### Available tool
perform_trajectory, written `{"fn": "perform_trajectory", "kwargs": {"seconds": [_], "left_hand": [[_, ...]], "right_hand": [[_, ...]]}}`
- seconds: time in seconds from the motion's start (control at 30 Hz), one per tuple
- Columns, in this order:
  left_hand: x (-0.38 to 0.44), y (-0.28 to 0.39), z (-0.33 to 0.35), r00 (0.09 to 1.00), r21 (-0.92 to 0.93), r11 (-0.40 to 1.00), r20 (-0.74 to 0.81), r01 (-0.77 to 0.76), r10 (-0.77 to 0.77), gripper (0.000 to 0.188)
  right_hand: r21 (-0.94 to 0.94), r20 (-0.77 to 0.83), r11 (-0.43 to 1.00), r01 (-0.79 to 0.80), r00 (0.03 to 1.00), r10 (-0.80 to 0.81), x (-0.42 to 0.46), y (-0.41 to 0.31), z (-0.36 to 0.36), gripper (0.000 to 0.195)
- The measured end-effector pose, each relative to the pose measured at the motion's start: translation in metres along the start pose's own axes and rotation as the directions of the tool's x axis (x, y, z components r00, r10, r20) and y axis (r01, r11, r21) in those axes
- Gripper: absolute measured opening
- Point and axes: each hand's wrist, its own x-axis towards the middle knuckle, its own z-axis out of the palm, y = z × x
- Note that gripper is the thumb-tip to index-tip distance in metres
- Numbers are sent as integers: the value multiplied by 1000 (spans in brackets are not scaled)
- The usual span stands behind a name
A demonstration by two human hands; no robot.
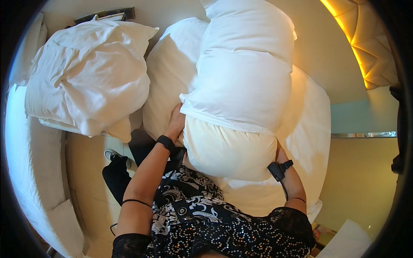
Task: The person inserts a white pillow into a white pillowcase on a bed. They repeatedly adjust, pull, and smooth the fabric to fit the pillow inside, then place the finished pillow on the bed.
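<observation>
A large pillow (229, 151) with a cream surface lies before me, a white pillowcase (245, 80) drawn over its far part. The near end of the pillow is uncovered. My left hand (176, 121) grips the case's open edge at the pillow's left side, its fingertips hidden by the fabric. At the right side, my right hand (281, 153) is at the edge of the case, mostly hidden behind the pillow, so its fingers do not show. Under the pillow are a white bed (306, 129) and another white pillow (171, 61) at its left.
At the left, a heap of crumpled white linen (96, 77) rests on a support that is mostly hidden. Another white-covered bed (25, 154) runs along the left rim. A padded, lit headboard panel (374, 48) is at the upper right.
</observation>
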Motion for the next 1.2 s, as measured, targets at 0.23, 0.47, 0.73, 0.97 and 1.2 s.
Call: {"fn": "perform_trajectory", "kwargs": {"seconds": [0.23, 0.47, 0.73, 0.97, 1.2], "left_hand": [[-63, 133, -50, 955, -271, 952, 291, 140, -58, 46], [-79, 85, -180, 982, 764, 617, 151, -189, 114, 29], [-105, 60, -162, 991, 805, 592, -57, -27, 122, 23], [-121, 105, -119, 919, 951, 310, -120, -3, 377, 24], [-123, 151, -73, 686, 717, 423, 105, -554, 720, 9]], "right_hand": [[275, 190, 957, 90, 971, -146, -80, -31, 3, 19], [553, 359, 830, -68, 919, -164, -111, -56, 112, 19], [370, -226, 870, 325, 940, -255, -73, 31, 149, 22], [17, -625, 688, 726, 544, -559, -102, -73, 102, 15], [-20, -517, 592, 806, 498, -696, -140, -111, 93, 14]]}}
